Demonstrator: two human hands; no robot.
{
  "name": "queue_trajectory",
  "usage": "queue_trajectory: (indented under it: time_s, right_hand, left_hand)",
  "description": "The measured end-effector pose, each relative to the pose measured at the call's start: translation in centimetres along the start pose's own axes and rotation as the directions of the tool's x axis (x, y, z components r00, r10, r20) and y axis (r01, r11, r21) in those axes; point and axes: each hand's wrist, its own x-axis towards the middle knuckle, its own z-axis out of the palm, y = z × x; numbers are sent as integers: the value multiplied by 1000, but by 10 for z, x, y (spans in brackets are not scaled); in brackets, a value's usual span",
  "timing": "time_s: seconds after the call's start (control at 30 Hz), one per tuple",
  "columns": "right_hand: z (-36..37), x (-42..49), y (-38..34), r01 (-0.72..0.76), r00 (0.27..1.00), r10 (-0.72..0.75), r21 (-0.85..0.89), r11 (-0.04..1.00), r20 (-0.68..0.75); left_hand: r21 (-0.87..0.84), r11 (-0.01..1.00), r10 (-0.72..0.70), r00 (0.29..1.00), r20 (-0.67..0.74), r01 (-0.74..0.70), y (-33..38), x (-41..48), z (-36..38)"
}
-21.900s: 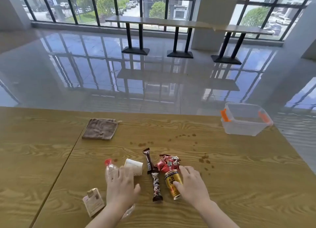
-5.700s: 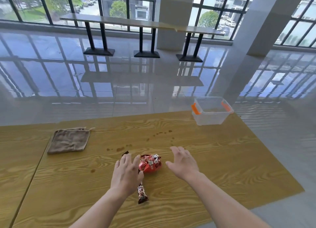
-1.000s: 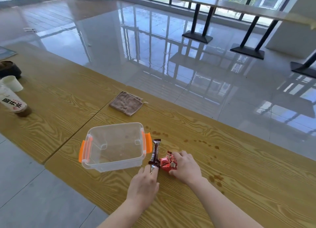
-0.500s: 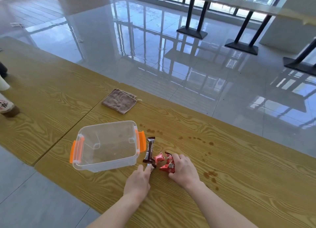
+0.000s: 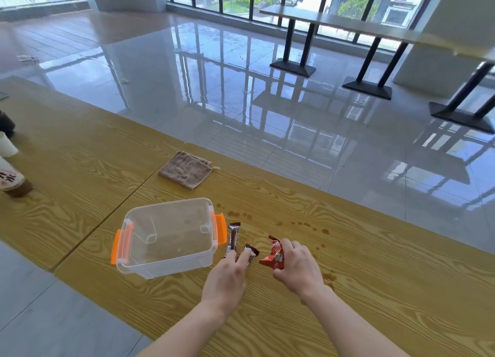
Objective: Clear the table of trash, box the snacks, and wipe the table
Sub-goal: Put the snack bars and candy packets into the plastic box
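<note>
I am looking down over a yellow wood-grain table (image 5: 375,289), and both of my bare hands are working near its front edge. My left hand (image 5: 227,279) is lying palm down with its fingers pressing on the near ends of two dark brown chocolate-bar wrappers: the long bar (image 5: 233,237) is stretching away from the fingertips just beside the box, and the shorter bar (image 5: 251,250) is poking out from under the index finger. I cannot tell whether the fingers are pinching them or only resting on them. My right hand (image 5: 297,265) is curling closed around a crinkled red foil snack packet (image 5: 274,257), which is showing between thumb and fingers and touching the tabletop. To the left of the snacks, a clear plastic storage box with orange side latches (image 5: 166,236) is sitting open-topped and upright, with nothing lying inside it. Beyond the box, a folded brown cloth (image 5: 186,169) is lying flat near the table's far edge. A trail of small brown spill spots (image 5: 302,224) is running across the wood behind my hands, with a few more by my right wrist. At the far left, a white paper cup (image 5: 6,145) and a bottle with a pink-and-white label (image 5: 12,181) are standing on the neighbouring tabletop.
</note>
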Motion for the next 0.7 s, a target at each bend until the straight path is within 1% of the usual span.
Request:
queue_trajectory:
  time_s: [0.2,0.3,0.5,0.63,0.7]
  right_hand:
    - [-20,2,-7,19,996,-16,31,999,-90]
    - [-31,7,-17,57,989,-49,53,997,-141]
    - [-45,19,-51,164,967,-150,51,985,-207]
    - [-53,29,-82,251,944,-229,65,966,-238]
    - [-54,34,-101,289,933,-262,78,954,-248]
  left_hand:
    - [-31,995,92,991,-94,-95,13,7,-25]
    - [-3,993,116,981,-156,-118,12,12,-43]
    - [5,997,71,967,-246,-73,-9,15,-77]
    - [8,999,42,954,-298,-42,-37,12,-97]
    - [-13,1000,2,950,-312,-7,-54,9,-106]
